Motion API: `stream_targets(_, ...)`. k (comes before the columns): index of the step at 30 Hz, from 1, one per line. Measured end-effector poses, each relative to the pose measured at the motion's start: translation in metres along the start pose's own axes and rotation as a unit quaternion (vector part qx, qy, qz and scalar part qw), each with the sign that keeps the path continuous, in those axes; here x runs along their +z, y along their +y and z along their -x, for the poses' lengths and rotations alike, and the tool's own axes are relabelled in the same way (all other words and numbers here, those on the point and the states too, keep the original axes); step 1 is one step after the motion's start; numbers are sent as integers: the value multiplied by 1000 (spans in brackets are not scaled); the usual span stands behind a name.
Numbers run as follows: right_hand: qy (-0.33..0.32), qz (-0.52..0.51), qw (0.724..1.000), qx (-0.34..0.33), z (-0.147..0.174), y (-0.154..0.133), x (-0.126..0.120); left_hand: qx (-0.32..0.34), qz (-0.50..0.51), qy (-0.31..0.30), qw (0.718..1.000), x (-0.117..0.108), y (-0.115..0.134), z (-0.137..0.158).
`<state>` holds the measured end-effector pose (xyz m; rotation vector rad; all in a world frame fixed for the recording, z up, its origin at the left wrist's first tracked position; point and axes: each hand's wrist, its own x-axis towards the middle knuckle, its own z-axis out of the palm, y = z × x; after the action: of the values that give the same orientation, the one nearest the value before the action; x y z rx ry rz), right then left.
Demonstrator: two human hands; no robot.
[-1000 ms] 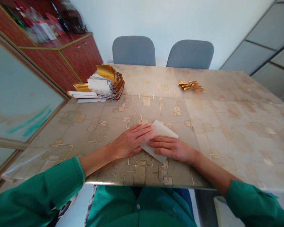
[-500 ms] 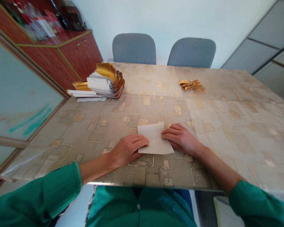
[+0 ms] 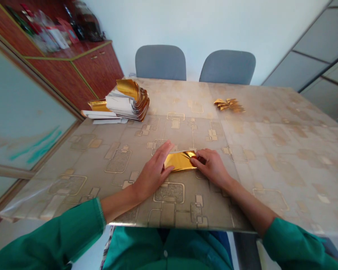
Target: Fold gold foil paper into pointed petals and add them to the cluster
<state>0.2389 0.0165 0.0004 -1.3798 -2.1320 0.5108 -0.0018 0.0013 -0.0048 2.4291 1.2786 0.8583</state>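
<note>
A sheet of gold foil paper (image 3: 178, 161), doubled into a narrow strip with its shiny side up, lies on the table in front of me. My left hand (image 3: 155, 168) brackets the strip's left end, thumb on the near edge and fingers stretched along the far side. At the other end, my right hand (image 3: 212, 167) pinches the paper between thumb and bent fingers, and the foil creases there. Its fingertips are partly hidden.
A thick stack of gold and white paper (image 3: 121, 103) stands at the table's far left. A pleated gold paper piece (image 3: 229, 105) lies at the far right. Two grey chairs (image 3: 160, 63) stand behind the patterned tablecloth (image 3: 169, 213); a red-brown cabinet (image 3: 98, 67) is at left.
The paper showed its white side and was wider; now it is folded over with gold on top. My left hand has opened out and risen slightly; my right fingers have curled into a pinch.
</note>
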Motion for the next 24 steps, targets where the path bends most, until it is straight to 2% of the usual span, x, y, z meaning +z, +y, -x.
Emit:
stream_targets(4,4,27,1000,4,1,-1,0,111,-118,18,987,-2,6,5)
stream_targets(6,7,31,1000,2,2,0,0,173,-154,-3,973,-1,14,8)
stream_targets(8,12,34,999,-1,2,0,1,203,-155,-46,966,3,22,11)
stream_targets(11,23,44,999,-1,3,0,3,187,-150,-111,964,12,29,14)
stream_targets(14,17,33,999,9,4,-1,2,158,-146,-147,966,19,30,17)
stream_targets(18,6,-3,999,32,3,-1,0,150,-141,-167,964,19,29,19)
stream_targets(24,24,85,996,22,2,0,5,135,-137,-174,966,18,29,18)
